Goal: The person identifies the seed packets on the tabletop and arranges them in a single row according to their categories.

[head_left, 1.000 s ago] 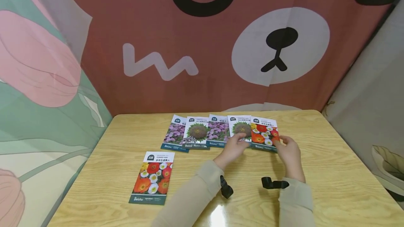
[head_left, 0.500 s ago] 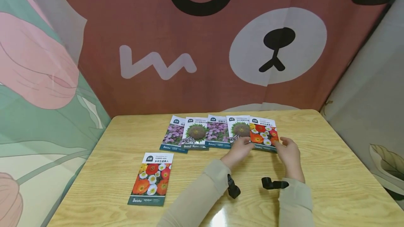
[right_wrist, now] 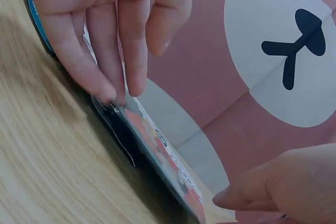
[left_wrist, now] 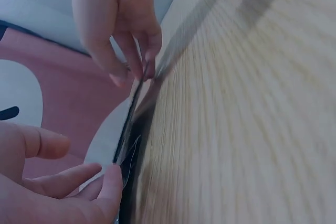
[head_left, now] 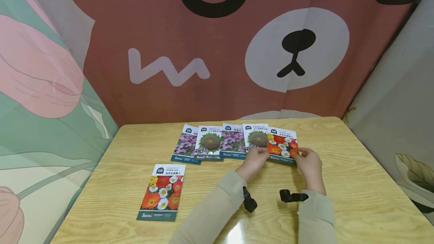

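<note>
A flower seed packet (head_left: 282, 147) with red, orange and white poppies is at the right end of a row near the table's back edge. At its lower left corner, my left hand (head_left: 255, 160) pinches it between thumb and fingers. My right hand (head_left: 310, 166) grips the lower right edge. Seen from the right wrist, the packet (right_wrist: 163, 153) stands tilted off the wood over a dark shadowed edge. Left of it in the row are a packet with a spiky green-brown flower head (head_left: 256, 138), a purple-flower packet (head_left: 233, 142), and more like them, overlapping.
Another poppy packet (head_left: 161, 193) lies apart at the front left of the wooden table (head_left: 352, 199). A bear-print curtain (head_left: 169, 101) hangs right behind the table's back edge. Each wrist carries a black camera mount (head_left: 293, 196).
My left hand has shifted a little right to the poppy packet's lower left corner. The packet has come slightly toward me, its top edge now lower than its neighbour's. The other packets stay put.
</note>
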